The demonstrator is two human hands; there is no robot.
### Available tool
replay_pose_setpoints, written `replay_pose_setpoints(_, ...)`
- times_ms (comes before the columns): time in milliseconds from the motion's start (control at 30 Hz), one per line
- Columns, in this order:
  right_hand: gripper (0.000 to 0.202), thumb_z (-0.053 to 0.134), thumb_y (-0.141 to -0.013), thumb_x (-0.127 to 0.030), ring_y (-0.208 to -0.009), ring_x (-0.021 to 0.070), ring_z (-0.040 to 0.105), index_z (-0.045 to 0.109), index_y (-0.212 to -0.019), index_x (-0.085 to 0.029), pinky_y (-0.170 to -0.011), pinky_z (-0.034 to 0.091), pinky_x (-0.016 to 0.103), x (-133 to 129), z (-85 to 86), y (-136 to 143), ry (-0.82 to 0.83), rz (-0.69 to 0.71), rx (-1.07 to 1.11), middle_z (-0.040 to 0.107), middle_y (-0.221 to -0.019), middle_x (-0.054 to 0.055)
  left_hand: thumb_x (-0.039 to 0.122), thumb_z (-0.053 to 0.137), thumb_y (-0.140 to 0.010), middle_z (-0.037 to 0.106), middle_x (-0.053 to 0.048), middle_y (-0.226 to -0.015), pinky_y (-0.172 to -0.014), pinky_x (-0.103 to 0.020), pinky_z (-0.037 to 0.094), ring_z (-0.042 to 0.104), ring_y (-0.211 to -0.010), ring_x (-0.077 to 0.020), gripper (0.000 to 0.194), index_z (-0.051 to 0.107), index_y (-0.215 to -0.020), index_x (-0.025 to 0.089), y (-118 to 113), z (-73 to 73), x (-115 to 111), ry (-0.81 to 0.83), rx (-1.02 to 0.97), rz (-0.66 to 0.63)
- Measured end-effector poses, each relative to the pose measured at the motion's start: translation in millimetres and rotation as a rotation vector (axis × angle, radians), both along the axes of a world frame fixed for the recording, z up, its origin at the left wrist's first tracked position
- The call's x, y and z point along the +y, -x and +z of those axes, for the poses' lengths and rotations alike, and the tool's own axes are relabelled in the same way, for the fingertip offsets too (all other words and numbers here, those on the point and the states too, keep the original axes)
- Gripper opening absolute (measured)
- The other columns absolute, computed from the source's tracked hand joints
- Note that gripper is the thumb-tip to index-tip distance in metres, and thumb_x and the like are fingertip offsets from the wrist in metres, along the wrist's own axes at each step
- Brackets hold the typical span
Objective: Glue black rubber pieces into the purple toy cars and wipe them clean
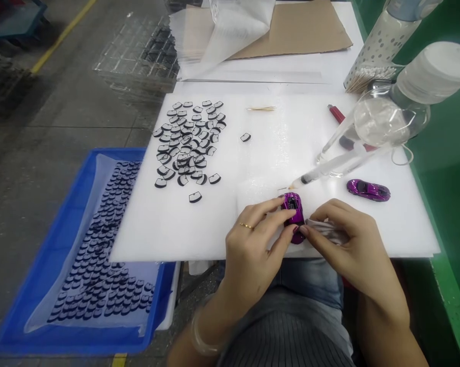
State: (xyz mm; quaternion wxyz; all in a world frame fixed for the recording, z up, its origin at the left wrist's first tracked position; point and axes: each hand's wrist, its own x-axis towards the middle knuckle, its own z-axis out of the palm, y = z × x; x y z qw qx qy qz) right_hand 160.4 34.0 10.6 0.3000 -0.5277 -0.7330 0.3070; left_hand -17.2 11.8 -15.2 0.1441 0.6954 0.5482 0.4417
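A purple toy car [292, 204] is held near the front edge of the white work surface. My left hand [254, 244] grips it from the left, with the fingers along its body and the thumb at its lower end. My right hand [352, 242] pinches a pale cloth [329, 230], its thumb tip against the lower right end of the car. Just beyond the car lies a syringe [325, 171] with its tip pointing left. A second purple car [368, 189] rests to the right. Small black-edged clear pieces [187, 145] are scattered at the left.
A clear bottle [413, 81], cotton swabs [375, 76], a dotted bottle [384, 38] and a red pen-like tool [335, 113] stand or lie at the right. Thin sticks [261, 108] lie mid-surface. A blue tray [19, 326] of dark pieces is at lower left, beside cardboard-topped sheets [298, 30] farther back.
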Motion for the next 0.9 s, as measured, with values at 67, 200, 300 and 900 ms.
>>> replay_pose_setpoints(67,0.011,0.069,-0.089,-0.018,-0.063,0.0106,0.058,0.064,-0.08,-0.019,-0.053,0.044,0.022,1.3,0.1,-2.8,-0.02,0.034,-0.018,0.06,-0.074,-0.001,0.017,0.071,-0.091,0.074,-0.011,-0.117,-0.097,-0.033,0.06,0.071,-0.108,-0.0207,0.019,0.074,-0.11,0.015,5.3,0.2,0.7,0.03,-0.019,-0.051)
replay_pose_setpoints(200,0.006,0.069,-0.09,-0.013,-0.062,0.0105,0.059,0.066,-0.089,-0.017,-0.052,0.046,0.022,-3.0,-11.3,-7.7,-0.298,0.053,0.021,0.063,-0.078,0.001,0.022,0.083,-0.082,0.071,-0.01,-0.124,-0.101,-0.037,0.059,0.068,-0.115,-0.0236,0.042,0.07,-0.121,0.018,15.3,-0.1,0.6,0.105,-0.034,-0.199)
replay_pose_setpoints(300,0.015,0.069,-0.088,-0.009,-0.068,0.0117,0.064,0.07,-0.101,-0.017,-0.056,0.052,0.023,-11.7,-22.5,-1.0,-0.588,0.059,-0.07,0.069,-0.094,0.007,0.016,0.08,-0.083,0.072,-0.009,-0.12,-0.101,-0.039,0.059,0.069,-0.114,-0.0237,0.041,0.069,-0.123,0.02,13.9,-1.2,-1.3,0.066,-0.029,-0.157)
replay_pose_setpoints(900,0.031,0.06,-0.091,-0.03,-0.08,0.0247,0.067,0.065,-0.116,-0.012,-0.069,0.054,0.038,-12.8,-12.3,35.5,-0.471,-0.199,-0.324,0.073,-0.092,0.01,0.044,0.067,-0.092,0.064,-0.014,-0.134,-0.094,-0.044,0.057,0.065,-0.116,-0.031,0.066,0.04,-0.148,0.022,11.6,-16.7,-4.4,0.03,0.212,-0.089)
